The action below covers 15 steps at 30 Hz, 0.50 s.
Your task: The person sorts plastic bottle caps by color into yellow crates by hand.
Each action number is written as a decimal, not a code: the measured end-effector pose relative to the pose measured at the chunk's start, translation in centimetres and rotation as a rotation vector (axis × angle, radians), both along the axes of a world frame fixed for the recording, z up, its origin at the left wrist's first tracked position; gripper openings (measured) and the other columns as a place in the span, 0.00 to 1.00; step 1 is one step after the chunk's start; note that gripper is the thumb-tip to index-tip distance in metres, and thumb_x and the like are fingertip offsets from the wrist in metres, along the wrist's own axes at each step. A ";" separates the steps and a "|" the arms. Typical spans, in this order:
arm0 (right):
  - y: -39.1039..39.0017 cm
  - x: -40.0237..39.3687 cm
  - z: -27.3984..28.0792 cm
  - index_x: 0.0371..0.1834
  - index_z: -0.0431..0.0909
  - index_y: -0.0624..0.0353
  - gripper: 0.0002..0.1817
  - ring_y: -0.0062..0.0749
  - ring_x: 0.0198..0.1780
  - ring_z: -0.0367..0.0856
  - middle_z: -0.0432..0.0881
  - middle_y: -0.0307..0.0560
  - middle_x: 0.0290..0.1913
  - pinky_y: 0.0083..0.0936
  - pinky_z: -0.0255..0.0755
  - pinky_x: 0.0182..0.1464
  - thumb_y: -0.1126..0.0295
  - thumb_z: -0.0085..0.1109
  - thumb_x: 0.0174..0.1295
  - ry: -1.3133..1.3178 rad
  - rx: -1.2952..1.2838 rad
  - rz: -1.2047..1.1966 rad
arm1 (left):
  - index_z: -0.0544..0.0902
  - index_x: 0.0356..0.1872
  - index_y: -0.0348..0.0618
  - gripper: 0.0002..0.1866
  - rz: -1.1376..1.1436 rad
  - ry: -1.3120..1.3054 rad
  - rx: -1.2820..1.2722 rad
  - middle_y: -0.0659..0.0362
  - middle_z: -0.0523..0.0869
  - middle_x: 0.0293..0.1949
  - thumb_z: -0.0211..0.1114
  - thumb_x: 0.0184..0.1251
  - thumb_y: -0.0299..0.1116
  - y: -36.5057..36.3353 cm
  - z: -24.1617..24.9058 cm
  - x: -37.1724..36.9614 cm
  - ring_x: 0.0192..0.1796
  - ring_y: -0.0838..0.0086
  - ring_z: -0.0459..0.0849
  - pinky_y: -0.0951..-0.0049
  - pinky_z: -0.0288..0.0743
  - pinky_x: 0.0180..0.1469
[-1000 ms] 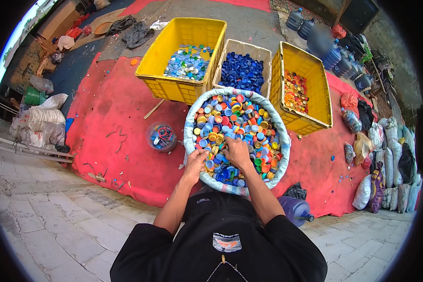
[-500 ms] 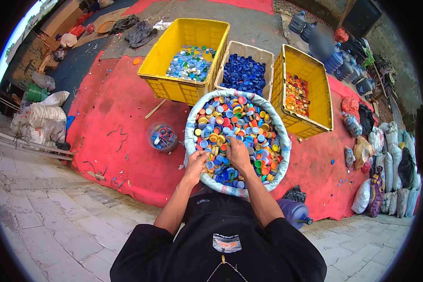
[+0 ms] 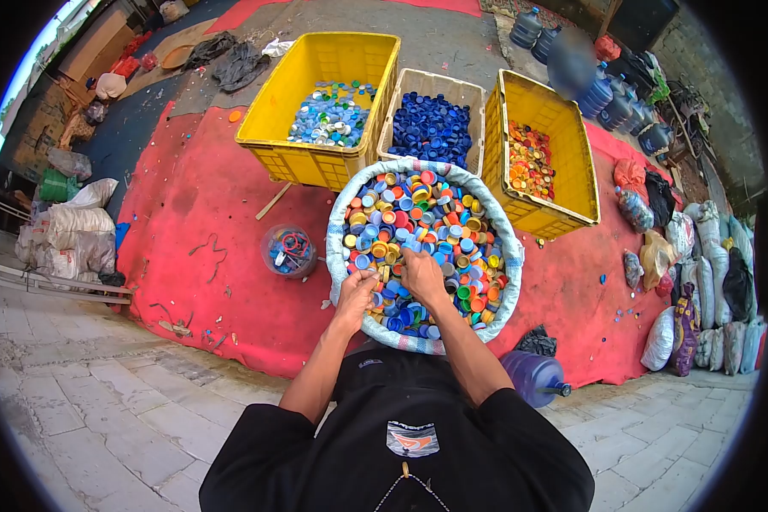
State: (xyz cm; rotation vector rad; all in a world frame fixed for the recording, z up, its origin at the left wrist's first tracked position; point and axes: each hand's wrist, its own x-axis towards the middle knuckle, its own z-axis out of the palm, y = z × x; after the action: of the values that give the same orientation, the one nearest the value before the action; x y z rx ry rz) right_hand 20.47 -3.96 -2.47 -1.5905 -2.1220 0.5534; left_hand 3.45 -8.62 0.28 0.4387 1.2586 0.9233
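Plastic round caps of many colours (image 3: 442,224) lie beneath my curled left hand (image 3: 355,294) and lowered right hand (image 3: 423,276), just apart; I cannot tell whether either pinches one. A light, shallow touch suits this loose heap in the round, pale-blue fabric-rimmed basket (image 3: 513,263).

Holds the right hand (image 3: 422,275) slightly nearer the left hand (image 3: 356,294) than before; views the basket (image 3: 514,256) a little farther left.
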 end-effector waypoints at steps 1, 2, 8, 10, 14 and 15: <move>0.1 -0.1 -0.4 0.48 0.76 0.64 0.18 0.54 0.38 0.80 0.83 0.57 0.36 0.47 0.74 0.42 0.74 0.60 0.52 0.015 0.007 -0.004 | 0.77 0.40 0.44 0.09 0.003 0.000 0.003 0.68 0.73 0.27 0.64 0.68 0.36 0.0 0.0 -0.1 0.20 0.89 0.64 0.85 0.58 0.20; 0.2 -0.1 -0.8 0.48 0.76 0.64 0.18 0.55 0.38 0.80 0.83 0.58 0.36 0.48 0.74 0.41 0.74 0.59 0.52 0.043 0.011 -0.006 | 0.77 0.40 0.44 0.09 0.005 0.002 0.003 0.69 0.73 0.27 0.64 0.68 0.36 0.1 -0.1 -0.3 0.20 0.89 0.64 0.85 0.58 0.20; -0.3 0.6 1.0 0.50 0.76 0.64 0.18 0.41 0.33 0.81 0.83 0.52 0.34 0.38 0.75 0.38 0.75 0.55 0.55 0.310 -0.112 -0.163 | 0.77 0.41 0.43 0.10 -0.025 0.106 0.042 0.68 0.75 0.27 0.66 0.66 0.35 0.9 0.2 -0.5 0.21 0.87 0.66 0.83 0.62 0.22; -0.4 0.5 2.6 0.51 0.77 0.64 0.18 0.32 0.29 0.79 0.82 0.47 0.32 0.32 0.74 0.35 0.75 0.54 0.55 0.469 -0.285 -0.272 | 0.79 0.40 0.41 0.10 -0.037 0.266 0.087 0.68 0.76 0.26 0.67 0.65 0.35 1.6 0.5 -0.2 0.22 0.85 0.69 0.80 0.64 0.24; -1.8 2.6 1.8 0.47 0.76 0.63 0.16 0.25 0.30 0.73 0.77 0.41 0.32 0.23 0.68 0.34 0.73 0.52 0.53 1.523 -0.794 -0.367 | 0.82 0.38 0.36 0.10 -0.137 0.629 0.388 0.61 0.81 0.23 0.69 0.59 0.32 4.3 -2.2 -0.5 0.27 0.76 0.79 0.71 0.72 0.29; -2.4 3.0 1.5 0.46 0.76 0.62 0.16 0.25 0.31 0.74 0.77 0.42 0.33 0.23 0.69 0.34 0.74 0.52 0.53 1.623 -0.832 -0.347 | 0.82 0.38 0.36 0.11 -0.174 0.708 0.428 0.60 0.82 0.24 0.69 0.58 0.31 5.1 -1.5 -0.4 0.28 0.76 0.80 0.72 0.72 0.30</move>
State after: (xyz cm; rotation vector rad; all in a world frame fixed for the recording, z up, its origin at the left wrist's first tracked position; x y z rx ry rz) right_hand 23.48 -6.36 -0.98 -0.9616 -0.3663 1.8556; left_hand 3.08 -3.54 -1.24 1.2765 1.6165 0.9172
